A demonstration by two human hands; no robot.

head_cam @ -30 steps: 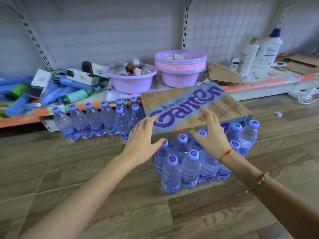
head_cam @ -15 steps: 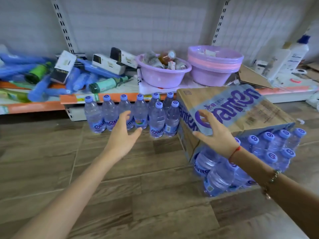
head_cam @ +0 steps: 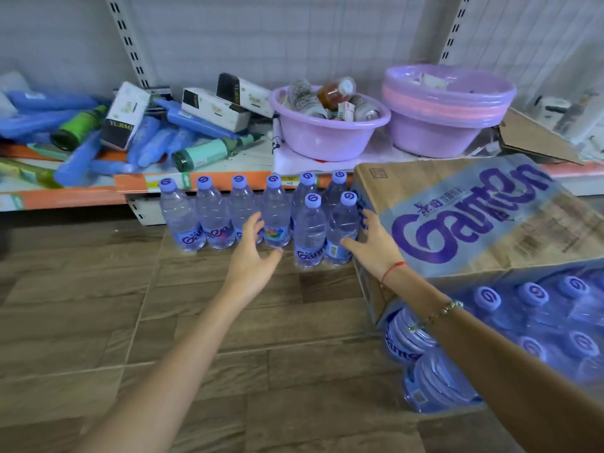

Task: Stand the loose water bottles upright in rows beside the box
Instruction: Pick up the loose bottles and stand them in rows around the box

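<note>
Off the carton, over to the rows!

Both hands gone from the brown cardboard box (head_cam: 464, 220) top since a second ago: left hand (head_cam: 250, 256) spread and empty just before the upright clear plastic water bottles (head_cam: 255, 214) in rows left of it, right hand (head_cam: 372, 246) splayed against the front pair. Probably nudging rows tighter next.

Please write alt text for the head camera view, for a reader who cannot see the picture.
Two bare hands reach toward upright water bottles standing in rows on a wooden floor: the left hand open at the back row, the right hand beside the front pair. A cardboard box stands at right, and a cluttered shelf runs behind.
</note>
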